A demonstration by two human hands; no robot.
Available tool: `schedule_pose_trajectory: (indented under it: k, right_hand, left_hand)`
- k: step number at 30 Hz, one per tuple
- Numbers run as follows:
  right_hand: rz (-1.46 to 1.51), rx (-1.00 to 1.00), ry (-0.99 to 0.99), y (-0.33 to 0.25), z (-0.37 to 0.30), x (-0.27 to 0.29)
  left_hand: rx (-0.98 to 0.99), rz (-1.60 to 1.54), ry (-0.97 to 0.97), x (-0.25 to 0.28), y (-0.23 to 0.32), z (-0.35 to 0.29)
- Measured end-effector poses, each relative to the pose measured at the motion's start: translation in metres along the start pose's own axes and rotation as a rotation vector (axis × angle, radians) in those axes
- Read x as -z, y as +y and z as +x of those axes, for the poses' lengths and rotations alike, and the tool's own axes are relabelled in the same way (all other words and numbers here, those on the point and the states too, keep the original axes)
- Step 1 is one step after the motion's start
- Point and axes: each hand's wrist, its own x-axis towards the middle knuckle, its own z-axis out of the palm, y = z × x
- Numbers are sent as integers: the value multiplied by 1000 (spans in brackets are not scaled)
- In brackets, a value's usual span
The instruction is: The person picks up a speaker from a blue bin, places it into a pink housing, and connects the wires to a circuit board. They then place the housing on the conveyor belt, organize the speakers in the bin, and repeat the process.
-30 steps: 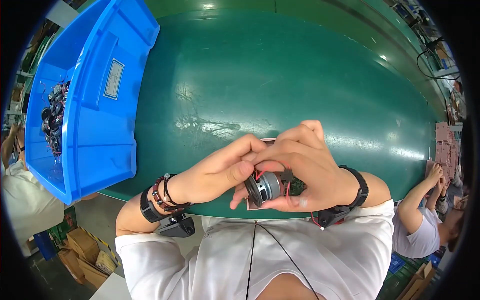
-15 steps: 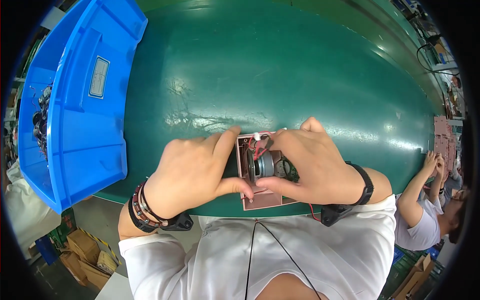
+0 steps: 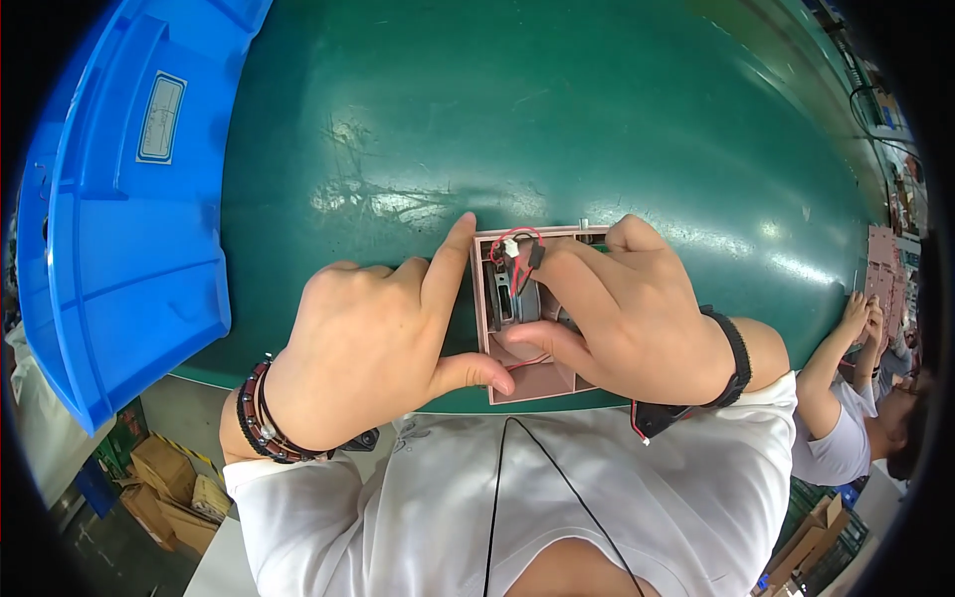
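Observation:
A pink open housing [image 3: 537, 380] lies on the green belt [image 3: 557, 129] at its near edge. Inside it sits a small grey round motor [image 3: 509, 297] with red and black wires and a white plug [image 3: 511, 246]. My right hand [image 3: 627, 323] grips the motor from the right, thumb under it and fingers over it. My left hand [image 3: 383, 343] rests beside the housing, with forefinger along its left wall and thumb against its near left corner.
A big blue plastic bin [image 3: 119, 189] stands at the left on the belt. Another person's hands and white sleeve [image 3: 846, 398] show at the right edge, near a stack of pink parts [image 3: 880, 261]. Cardboard boxes [image 3: 169, 478] lie on the floor below left.
A second ago both hands held the motor in the air near my chest. Since then it came down into the pink housing on the belt, and my left hand moved to the housing's left wall.

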Motion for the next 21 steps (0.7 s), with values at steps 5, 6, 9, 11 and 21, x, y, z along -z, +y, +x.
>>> schedule_pose_trajectory:
  k: [5, 6, 9, 11, 21]
  right_hand:
    - [43, -45, 2, 1, 1, -3]
    - [44, -40, 4, 1, 1, -2]
    - [41, -34, 9, 0, 0, -2]
    - [50, -92, -46, -2, 0, -1]
    - [76, -117, -5, -5, -3, -2]
  left_hand:
    - [-9, -15, 24, -1, 1, -2]
    - [-6, -12, 42, -1, 4, -3]
    - [-6, -6, 80, -1, 11, -6]
    - [-15, -2, 98, -1, 13, -7]
    - [-122, 9, 209, 6, 18, -9]
